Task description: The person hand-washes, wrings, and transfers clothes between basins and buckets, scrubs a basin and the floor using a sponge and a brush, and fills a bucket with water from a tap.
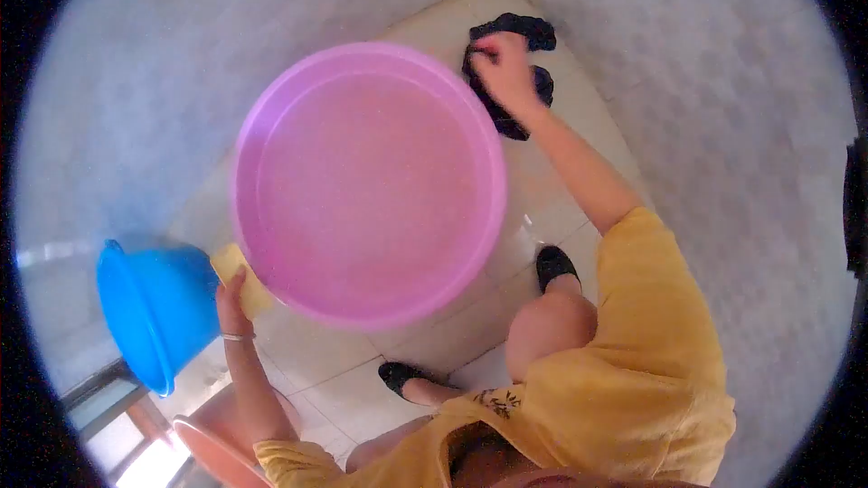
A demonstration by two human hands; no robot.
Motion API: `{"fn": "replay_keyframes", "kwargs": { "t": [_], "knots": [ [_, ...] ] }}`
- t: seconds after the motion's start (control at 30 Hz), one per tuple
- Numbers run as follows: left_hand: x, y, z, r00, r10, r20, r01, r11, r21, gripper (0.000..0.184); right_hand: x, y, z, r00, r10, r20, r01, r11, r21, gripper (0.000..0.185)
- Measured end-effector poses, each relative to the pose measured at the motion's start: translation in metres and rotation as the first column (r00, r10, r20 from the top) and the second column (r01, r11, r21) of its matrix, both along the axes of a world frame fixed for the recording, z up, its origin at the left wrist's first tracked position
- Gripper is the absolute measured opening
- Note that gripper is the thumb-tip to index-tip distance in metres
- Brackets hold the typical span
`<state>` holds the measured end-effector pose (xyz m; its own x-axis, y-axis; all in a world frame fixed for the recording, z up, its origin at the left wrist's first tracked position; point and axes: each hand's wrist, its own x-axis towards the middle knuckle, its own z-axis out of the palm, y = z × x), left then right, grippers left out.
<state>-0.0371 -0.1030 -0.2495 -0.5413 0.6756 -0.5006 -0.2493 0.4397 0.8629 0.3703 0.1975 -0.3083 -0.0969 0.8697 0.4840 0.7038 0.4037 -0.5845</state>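
Observation:
A large round pink basin [371, 185] takes up the middle of the view. At its lower left edge, my left hand [233, 305] is closed on a yellow cloth or sponge [246, 282], which lies against the outside of the basin. My right hand [508, 72] is at the upper right, beside the basin's rim and over a dark, crumpled bag-like item [514, 122]. Its fingers are bent together, with something small and reddish at the fingertips, too blurred to make out.
A blue basin [163, 312] tilts on its side at the left. Below it is an orange basin [237, 429], partly hidden by my left arm. My feet in black shoes stand on the tiled floor [339, 389]. Grey walls [723, 126] meet behind the dark item.

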Motion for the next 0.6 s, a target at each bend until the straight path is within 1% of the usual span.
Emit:
{"fn": "replay_keyframes", "kwargs": {
  "t": [0.03, 0.07, 0.1, 0.13, 0.17, 0.2, 0.23, 0.27, 0.3, 0.33, 0.37, 0.4, 0.43, 0.5, 0.53, 0.6],
  "knots": [
    [-0.003, -0.005, -0.012, 0.991, 0.051, 0.124, -0.04, 0.995, -0.092, 0.034, 0.027, 0.01, -0.017, 0.983, -0.173, 0.055, 0.178, 0.981, -0.084, 0.028],
    [-0.001, -0.01, -0.018, 0.991, 0.054, 0.123, -0.042, 0.995, -0.093, 0.034, 0.035, 0.007, -0.021, 0.949, -0.251, 0.19, 0.283, 0.945, -0.164, 0.028],
    [0.009, -0.01, -0.023, 0.991, 0.031, 0.129, -0.021, 0.996, -0.084, 0.033, 0.047, 0.011, -0.031, 0.951, -0.249, 0.184, 0.281, 0.944, -0.172, 0.028],
    [0.017, -0.008, -0.028, 0.991, 0.007, 0.135, 0.003, 0.997, -0.077, 0.031, 0.057, 0.013, -0.039, 0.942, -0.107, 0.317, 0.213, 0.923, -0.321, 0.028],
    [0.019, -0.006, -0.038, 0.992, 0.007, 0.125, 0.004, 0.996, -0.086, 0.031, 0.066, 0.015, -0.046, 0.907, 0.058, 0.416, 0.16, 0.868, -0.47, 0.028],
    [0.018, -0.004, -0.044, 0.991, 0.057, 0.125, -0.055, 0.998, -0.025, 0.031, 0.072, 0.027, -0.046, 0.96, 0.011, 0.279, 0.127, 0.872, -0.473, 0.033],
    [0.017, -0.004, -0.047, 0.987, 0.105, 0.124, -0.11, 0.993, 0.035, 0.031, 0.077, 0.033, -0.047, 0.964, 0.013, 0.265, 0.122, 0.866, -0.484, 0.033],
    [0.02, 0.001, -0.046, 0.987, 0.135, 0.088, -0.129, 0.989, -0.07, 0.032, 0.082, 0.039, -0.026, 0.999, -0.048, 0.004, 0.045, 0.904, -0.425, 0.032],
    [0.02, 0.004, -0.046, 0.988, 0.128, 0.082, -0.123, 0.991, -0.06, 0.032, 0.083, 0.043, 0.001, 0.963, -0.086, -0.255, -0.003, 0.944, -0.33, 0.031],
    [0.02, 0.004, -0.046, 0.988, 0.153, 0.031, -0.153, 0.988, -0.016, 0.033, 0.082, 0.039, 0.025, 0.96, -0.094, -0.263, 0.002, 0.944, -0.331, 0.031],
    [0.02, 0.005, -0.044, 0.984, 0.179, -0.019, -0.178, 0.984, 0.03, 0.033, 0.08, 0.033, 0.048, 0.891, -0.034, -0.453, -0.11, 0.951, -0.288, 0.031],
    [0.024, 0.008, -0.039, 0.985, 0.171, -0.025, -0.17, 0.985, 0.034, 0.033, 0.079, 0.032, 0.06, 0.784, 0.031, -0.62, -0.211, 0.952, -0.219, 0.031],
    [0.027, 0.01, -0.031, 0.985, 0.165, -0.044, -0.163, 0.985, 0.055, 0.033, 0.079, 0.033, 0.052, 0.781, 0.023, -0.624, -0.205, 0.953, -0.222, 0.031],
    [0.041, 0.018, -0.018, 0.985, 0.162, -0.053, -0.157, 0.984, 0.084, 0.032, 0.075, 0.042, 0.018, 0.826, -0.027, -0.563, -0.205, 0.916, -0.346, 0.021],
    [0.053, 0.023, -0.007, 0.984, 0.149, -0.1, -0.14, 0.986, 0.094, 0.033, 0.075, 0.044, -0.007, 0.812, -0.017, -0.583, -0.24, 0.902, -0.359, 0.02],
    [0.058, 0.021, 0.01, 0.975, 0.117, -0.188, -0.097, 0.989, 0.113, 0.033, 0.064, 0.043, -0.056, 0.591, -0.134, -0.796, -0.499, 0.714, -0.491, 0.018]
  ]
}}
